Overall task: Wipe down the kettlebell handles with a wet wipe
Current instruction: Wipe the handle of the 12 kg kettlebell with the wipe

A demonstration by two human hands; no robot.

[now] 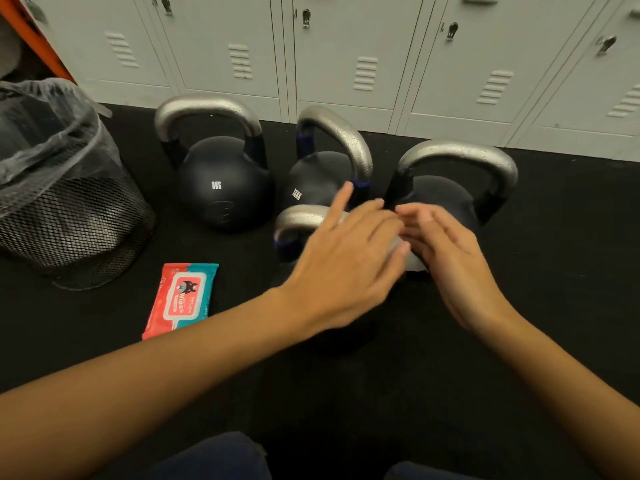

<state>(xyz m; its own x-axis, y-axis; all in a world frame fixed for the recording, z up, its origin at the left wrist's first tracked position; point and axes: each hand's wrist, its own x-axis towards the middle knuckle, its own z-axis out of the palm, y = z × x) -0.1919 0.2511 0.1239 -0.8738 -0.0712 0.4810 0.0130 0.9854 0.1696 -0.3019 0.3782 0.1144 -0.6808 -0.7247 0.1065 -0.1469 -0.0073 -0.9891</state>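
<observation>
4 kettlebells on black floor before lockers point(346, 46). Left hand point(346, 268) and right hand point(446, 258) meet over nearest kettlebell point(301, 220), fingers relaxed, white wipe point(410, 259) between them; actual grip unclear. Wipes pack point(181, 299) left, near bin point(62, 188).

Black floor point(519, 271) bears kettlebells point(223, 183); wipes pack point(181, 299); mesh bin point(69, 209).

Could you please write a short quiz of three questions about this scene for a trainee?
1. How many kettlebells are in view?
2. True or false: the wipes pack lies inside the mesh bin.
3. What white thing shows between the left hand and the right hand?

Key:
1. Four, the nearest mostly hidden behind the hands.
2. False; it lies on the black floor beside the bin.
3. A wet wipe.
</observation>
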